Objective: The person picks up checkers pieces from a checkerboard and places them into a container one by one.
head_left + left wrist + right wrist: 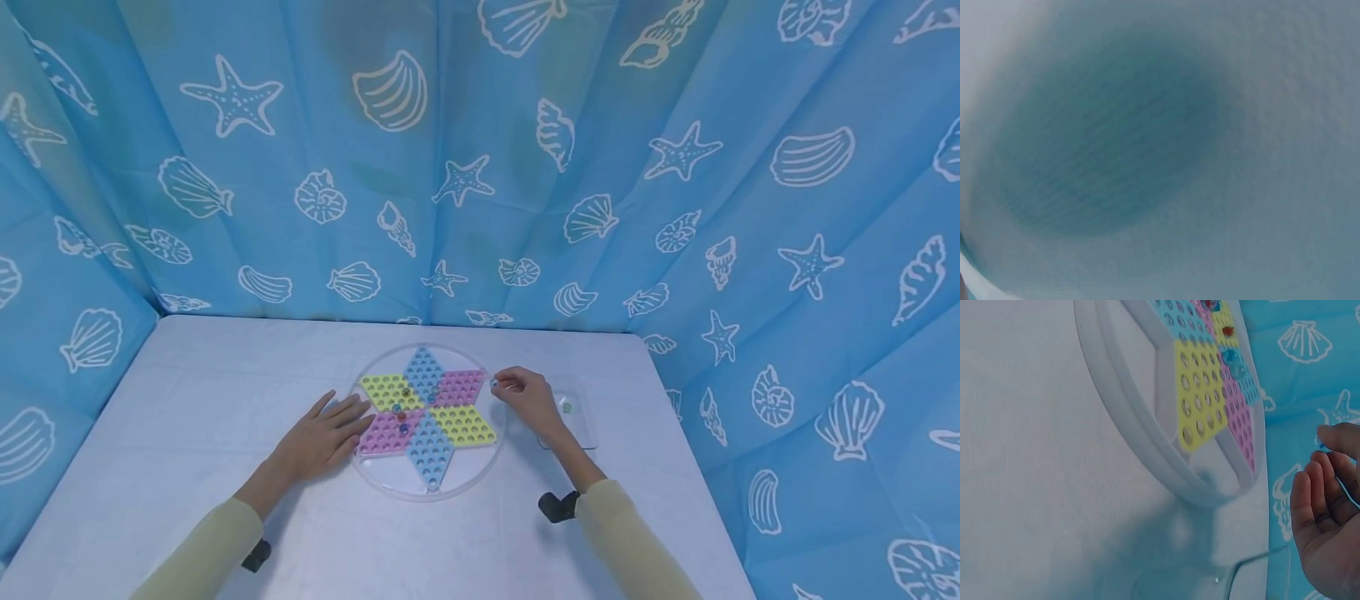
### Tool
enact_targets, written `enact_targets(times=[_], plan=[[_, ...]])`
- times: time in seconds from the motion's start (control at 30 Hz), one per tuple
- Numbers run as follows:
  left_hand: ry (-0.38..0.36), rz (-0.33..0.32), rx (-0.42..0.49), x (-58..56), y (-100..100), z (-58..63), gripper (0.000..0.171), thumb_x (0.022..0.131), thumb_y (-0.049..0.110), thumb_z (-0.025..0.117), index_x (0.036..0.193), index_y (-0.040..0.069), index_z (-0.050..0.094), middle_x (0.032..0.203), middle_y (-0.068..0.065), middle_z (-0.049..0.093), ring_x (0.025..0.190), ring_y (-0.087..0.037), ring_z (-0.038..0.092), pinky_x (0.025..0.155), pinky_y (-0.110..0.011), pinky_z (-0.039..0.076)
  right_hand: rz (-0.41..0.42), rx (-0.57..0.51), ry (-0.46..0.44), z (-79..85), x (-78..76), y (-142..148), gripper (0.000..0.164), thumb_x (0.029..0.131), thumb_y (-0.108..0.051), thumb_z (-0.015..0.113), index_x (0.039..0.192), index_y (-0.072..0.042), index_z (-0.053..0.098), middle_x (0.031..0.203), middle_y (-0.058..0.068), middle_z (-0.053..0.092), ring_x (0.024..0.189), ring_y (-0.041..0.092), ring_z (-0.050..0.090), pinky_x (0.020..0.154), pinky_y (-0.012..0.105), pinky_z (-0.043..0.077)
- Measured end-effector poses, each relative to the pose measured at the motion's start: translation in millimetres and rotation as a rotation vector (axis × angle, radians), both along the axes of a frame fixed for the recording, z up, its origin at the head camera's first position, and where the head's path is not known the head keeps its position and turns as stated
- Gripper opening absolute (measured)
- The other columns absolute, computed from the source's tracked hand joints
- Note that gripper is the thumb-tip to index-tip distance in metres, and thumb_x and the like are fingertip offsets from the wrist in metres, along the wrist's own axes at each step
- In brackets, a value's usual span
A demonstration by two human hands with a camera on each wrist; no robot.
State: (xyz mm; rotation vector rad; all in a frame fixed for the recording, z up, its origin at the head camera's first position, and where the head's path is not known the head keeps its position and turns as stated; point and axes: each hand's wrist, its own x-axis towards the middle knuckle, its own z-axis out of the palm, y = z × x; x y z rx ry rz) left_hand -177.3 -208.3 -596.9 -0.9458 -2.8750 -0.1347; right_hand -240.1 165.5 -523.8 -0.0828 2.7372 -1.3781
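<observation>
A round Chinese checkers board (467,425) with a pink, yellow and blue star of holes lies on the table. Several glass marbles (403,429) sit in its holes, mostly left of the centre. My right hand (528,402) is raised beside the board's right rim, pinching a bluish marble (494,383) between thumb and fingertips. In the right wrist view the marble (1322,445) shows only partly, at the thumb tip. My left hand (321,437) rests at the left rim with its fingers extended, the fingertips overlapping the pink part. A blurred close surface fills the left wrist view.
Right of the board stands a clear shallow container (587,429), partly behind my right wrist, with a greenish marble (567,408) in it. The white cloth-covered table (225,383) is bordered at the back and sides by a blue seashell-print curtain (465,242).
</observation>
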Motion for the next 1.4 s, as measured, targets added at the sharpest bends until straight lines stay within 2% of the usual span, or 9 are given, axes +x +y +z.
enact_targets(times=[0.2,0.43,0.53,0.73,0.9,1.13,1.4], plan=[[-0.011,-0.002,0.011,-0.3,0,-0.7,0.050,0.103,0.038,0.047,0.149,0.019,0.050,0.156,-0.003,0.040,0.148,-0.027,0.027,0.121,-0.052,0.009,-0.025,0.020,0.016,1.0,1.3,22,0.024,0.091,-0.021,0.072,0.113,-0.011,0.071,0.097,0.001,0.068,0.090,0.018,0.063,0.078,0.032,0.056],[-0.011,-0.009,0.018,-0.2,-1,1.6,0.049,0.103,0.036,0.047,0.148,0.017,0.052,0.155,-0.005,0.042,0.146,-0.028,0.029,0.121,-0.052,0.012,-0.046,0.043,0.008,-5.3,3.3,49,0.025,0.092,-0.022,0.072,0.114,-0.010,0.070,0.098,0.002,0.068,0.091,0.019,0.064,0.076,0.030,0.055],[-0.009,-0.010,0.015,-0.4,-1,2.9,0.049,0.103,0.037,0.047,0.148,0.017,0.052,0.155,-0.005,0.042,0.146,-0.028,0.030,0.121,-0.052,0.012,-0.059,0.048,0.009,-6.3,6.1,59,0.026,0.091,-0.021,0.072,0.114,-0.008,0.070,0.098,0.004,0.069,0.091,0.022,0.064,0.077,0.034,0.055],[-0.016,-0.009,0.006,-0.7,0,3.8,0.050,0.103,0.038,0.046,0.148,0.017,0.051,0.156,-0.004,0.041,0.147,-0.028,0.029,0.121,-0.051,0.011,-0.077,0.052,-0.015,-16.2,7.2,77,0.026,0.093,-0.022,0.070,0.116,-0.008,0.069,0.101,0.005,0.068,0.096,0.023,0.063,0.082,0.036,0.054],[-0.022,-0.005,0.002,-0.3,0,2.7,0.049,0.104,0.037,0.045,0.148,0.017,0.050,0.156,-0.004,0.041,0.147,-0.027,0.028,0.121,-0.050,0.010,-0.086,0.045,-0.029,-21.4,6.2,82,0.025,0.093,-0.020,0.069,0.114,-0.007,0.069,0.100,0.005,0.068,0.095,0.024,0.063,0.081,0.041,0.055],[0.032,-0.009,0.029,0.5,0,-2.0,0.049,0.102,0.037,0.049,0.147,0.017,0.052,0.154,-0.005,0.043,0.145,-0.029,0.032,0.120,-0.051,0.014,-0.091,0.084,-0.066,-23.3,3.1,83,0.023,0.093,-0.017,0.070,0.113,-0.006,0.069,0.099,0.006,0.069,0.095,0.025,0.064,0.083,0.040,0.054],[0.005,0.005,0.003,0.0,0,-1.0,0.051,0.103,0.038,0.047,0.149,0.019,0.049,0.157,-0.004,0.040,0.147,-0.027,0.028,0.121,-0.051,0.011,-0.050,0.129,-0.048,-27.9,1.4,81,0.020,0.091,-0.013,0.071,0.108,-0.003,0.069,0.097,0.007,0.070,0.092,0.026,0.066,0.080,0.040,0.055]])
